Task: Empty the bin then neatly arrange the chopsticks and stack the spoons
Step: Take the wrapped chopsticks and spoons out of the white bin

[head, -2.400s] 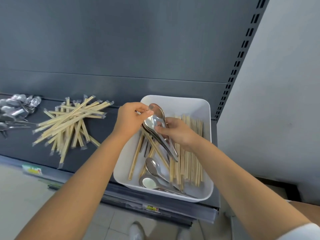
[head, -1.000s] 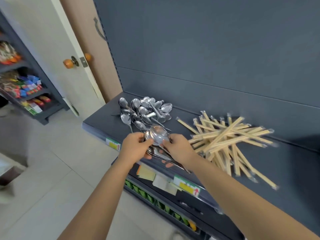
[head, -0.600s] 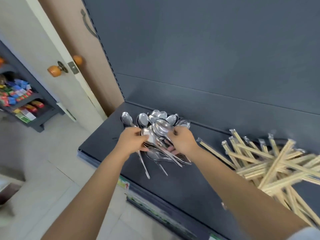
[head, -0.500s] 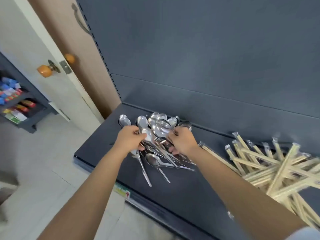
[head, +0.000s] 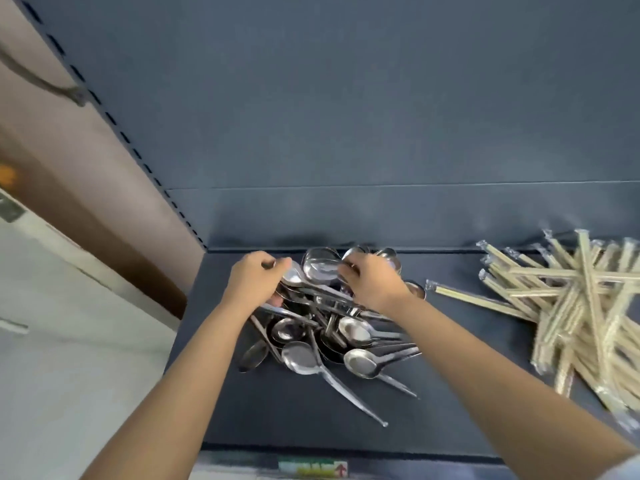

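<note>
On dark shelf (head: 294, 420), shiny spoons (head: 353, 332), wrapped chopsticks (head: 581, 306)

A dark grey shelf (head: 294, 410), with matching back panel (head: 346, 98) and slotted upright (head: 114, 123), adjoins a brown wall (head: 52, 150) above pale floor (head: 69, 393).

Dark shelf (head: 450, 393): spoons (head: 325, 337), chopsticks (head: 571, 306).

Dark grey shelf (head: 311, 420) with back panel (head: 346, 116), a price label (head: 313, 470) on its front edge, brown wall (head: 69, 161) at left
</note>
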